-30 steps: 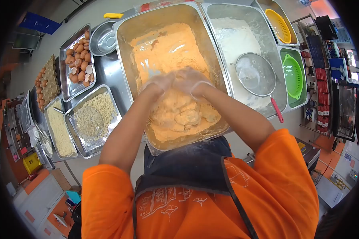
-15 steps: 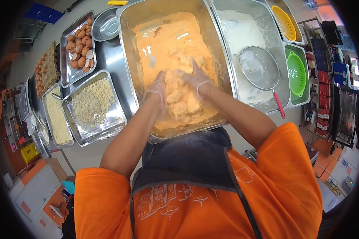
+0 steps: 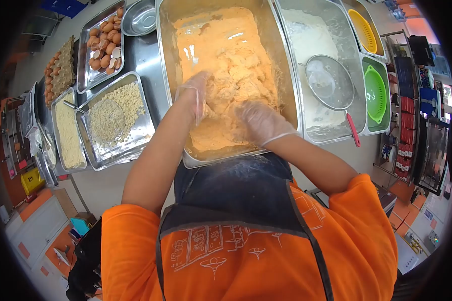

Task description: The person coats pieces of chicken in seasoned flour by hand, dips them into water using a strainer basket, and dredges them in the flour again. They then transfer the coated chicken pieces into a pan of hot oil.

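A deep metal tray (image 3: 289, 75) holds runny orange batter (image 3: 191, 30) and a heap of lumpy orange-coated pieces (image 3: 236, 80), whose kind I cannot make out. Both of my hands wear clear plastic gloves. My left hand (image 3: 198, 95) is at the heap's left side, its fingers stretched out and touching the coated pieces. At the heap's lower right, my right hand (image 3: 263, 123) has its fingers curled into the coated pieces, with the fingertips partly hidden in them.
Right of the batter stands a tray of white powder (image 3: 306, 40) with a red-handled sieve (image 3: 330, 83). Beyond are yellow (image 3: 362, 31) and green baskets (image 3: 375, 94). On the left are eggshells (image 3: 104, 42), an egg carton (image 3: 64, 72), a crumb tray (image 3: 140, 128) and a metal bowl (image 3: 139, 17).
Both hands have come apart. My right hand has moved down and turned inward, its fingers now curled. My left hand has shifted slightly up, and the heap is spread further up the tray.
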`<state>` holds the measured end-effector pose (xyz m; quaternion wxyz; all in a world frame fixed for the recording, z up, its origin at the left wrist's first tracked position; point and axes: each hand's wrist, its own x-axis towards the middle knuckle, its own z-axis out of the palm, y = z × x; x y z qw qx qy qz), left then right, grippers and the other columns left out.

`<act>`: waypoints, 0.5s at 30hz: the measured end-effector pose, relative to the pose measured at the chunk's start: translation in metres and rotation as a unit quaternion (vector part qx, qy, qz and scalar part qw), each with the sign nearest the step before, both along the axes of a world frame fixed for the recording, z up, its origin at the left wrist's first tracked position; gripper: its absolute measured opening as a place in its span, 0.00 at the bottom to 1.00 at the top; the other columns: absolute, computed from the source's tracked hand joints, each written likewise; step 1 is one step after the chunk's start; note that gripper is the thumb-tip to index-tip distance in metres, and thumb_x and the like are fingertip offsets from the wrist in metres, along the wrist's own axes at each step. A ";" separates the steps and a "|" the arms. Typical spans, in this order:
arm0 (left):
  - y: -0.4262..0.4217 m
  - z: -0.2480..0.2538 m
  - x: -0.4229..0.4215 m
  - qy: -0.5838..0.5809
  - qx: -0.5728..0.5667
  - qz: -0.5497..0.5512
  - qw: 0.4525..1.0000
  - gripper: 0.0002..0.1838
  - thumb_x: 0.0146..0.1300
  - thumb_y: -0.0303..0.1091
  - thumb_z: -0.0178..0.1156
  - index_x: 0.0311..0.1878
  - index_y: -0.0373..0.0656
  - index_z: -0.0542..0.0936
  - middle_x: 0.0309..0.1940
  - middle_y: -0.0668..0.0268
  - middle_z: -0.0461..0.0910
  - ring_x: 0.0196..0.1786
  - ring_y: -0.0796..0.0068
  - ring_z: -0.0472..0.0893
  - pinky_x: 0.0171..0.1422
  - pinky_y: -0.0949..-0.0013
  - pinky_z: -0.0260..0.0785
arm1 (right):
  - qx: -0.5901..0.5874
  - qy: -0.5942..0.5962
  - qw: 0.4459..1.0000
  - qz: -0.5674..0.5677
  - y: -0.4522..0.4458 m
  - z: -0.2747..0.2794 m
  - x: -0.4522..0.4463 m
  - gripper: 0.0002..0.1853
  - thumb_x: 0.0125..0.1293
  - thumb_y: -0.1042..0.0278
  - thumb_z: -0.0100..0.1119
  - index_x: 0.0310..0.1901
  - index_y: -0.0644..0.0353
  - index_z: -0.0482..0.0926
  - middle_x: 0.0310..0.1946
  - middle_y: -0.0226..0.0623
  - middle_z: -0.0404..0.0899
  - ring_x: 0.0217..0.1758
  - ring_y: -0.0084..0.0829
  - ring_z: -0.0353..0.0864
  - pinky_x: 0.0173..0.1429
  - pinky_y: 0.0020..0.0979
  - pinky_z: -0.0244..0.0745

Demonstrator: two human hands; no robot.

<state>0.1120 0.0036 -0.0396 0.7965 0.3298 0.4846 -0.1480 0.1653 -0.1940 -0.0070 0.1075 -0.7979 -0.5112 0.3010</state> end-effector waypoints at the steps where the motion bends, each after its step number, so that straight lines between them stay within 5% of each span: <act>1: 0.000 0.003 0.000 0.005 -0.008 0.004 1.000 0.29 0.73 0.53 0.45 0.67 0.43 0.68 0.62 0.57 0.75 0.57 0.57 0.80 0.59 0.45 0.75 | 0.039 -0.014 0.999 -0.009 -0.005 -0.027 -0.006 0.10 0.64 0.66 0.55 0.39 0.63 0.80 0.36 0.49 0.81 0.44 0.47 0.82 0.49 0.41 0.78; 6: 0.009 0.023 -0.006 0.009 -0.007 0.000 1.000 0.28 0.73 0.51 0.43 0.67 0.43 0.68 0.61 0.57 0.76 0.57 0.56 0.80 0.60 0.45 0.74 | 0.138 0.038 0.989 -0.027 0.006 0.019 -0.001 0.07 0.63 0.70 0.55 0.38 0.62 0.80 0.37 0.50 0.80 0.41 0.47 0.81 0.45 0.40 0.78; 8: 0.012 0.003 -0.011 0.008 -0.018 -0.025 0.999 0.28 0.73 0.51 0.43 0.67 0.43 0.68 0.61 0.57 0.76 0.57 0.55 0.80 0.60 0.45 0.74 | 0.153 0.010 0.983 -0.097 0.004 0.014 0.009 0.11 0.61 0.67 0.63 0.43 0.62 0.81 0.35 0.49 0.79 0.42 0.50 0.79 0.49 0.41 0.77; 10: 0.013 -0.027 -0.013 -0.115 0.051 0.039 0.991 0.28 0.74 0.52 0.41 0.66 0.43 0.70 0.58 0.57 0.79 0.56 0.55 0.80 0.59 0.46 0.74 | 0.216 -0.041 0.973 -0.070 0.012 0.020 0.014 0.12 0.60 0.66 0.63 0.43 0.62 0.81 0.36 0.49 0.80 0.44 0.50 0.79 0.50 0.41 0.76; 11: 0.006 -0.013 -0.014 -0.126 0.040 0.028 0.991 0.28 0.74 0.52 0.41 0.66 0.43 0.70 0.58 0.57 0.79 0.56 0.55 0.80 0.59 0.46 0.74 | 0.266 -0.074 0.960 -0.040 0.010 0.021 0.012 0.13 0.59 0.66 0.63 0.44 0.61 0.81 0.38 0.50 0.80 0.45 0.50 0.79 0.51 0.41 0.76; 12: 0.001 0.003 -0.020 -0.106 0.006 0.043 0.993 0.27 0.74 0.51 0.42 0.66 0.43 0.70 0.58 0.58 0.79 0.57 0.56 0.80 0.59 0.45 0.74 | 0.127 -0.053 0.986 -0.094 0.011 0.019 0.017 0.14 0.58 0.66 0.65 0.45 0.60 0.82 0.40 0.50 0.80 0.47 0.49 0.79 0.53 0.41 0.75; 13: 0.000 0.017 -0.021 -0.086 -0.020 0.057 0.994 0.27 0.74 0.51 0.42 0.65 0.43 0.71 0.58 0.58 0.79 0.57 0.57 0.80 0.59 0.45 0.74 | 0.126 -0.063 0.984 -0.110 0.008 0.020 0.014 0.14 0.58 0.66 0.65 0.45 0.60 0.82 0.40 0.50 0.80 0.47 0.49 0.79 0.53 0.41 0.75; 15: -0.003 0.020 -0.016 -0.073 -0.013 0.038 0.997 0.25 0.74 0.50 0.43 0.62 0.42 0.72 0.55 0.58 0.80 0.56 0.59 0.80 0.59 0.50 0.75 | 0.240 0.023 0.954 -0.180 0.009 0.024 0.013 0.15 0.57 0.67 0.64 0.47 0.60 0.82 0.41 0.50 0.80 0.47 0.48 0.79 0.53 0.39 0.75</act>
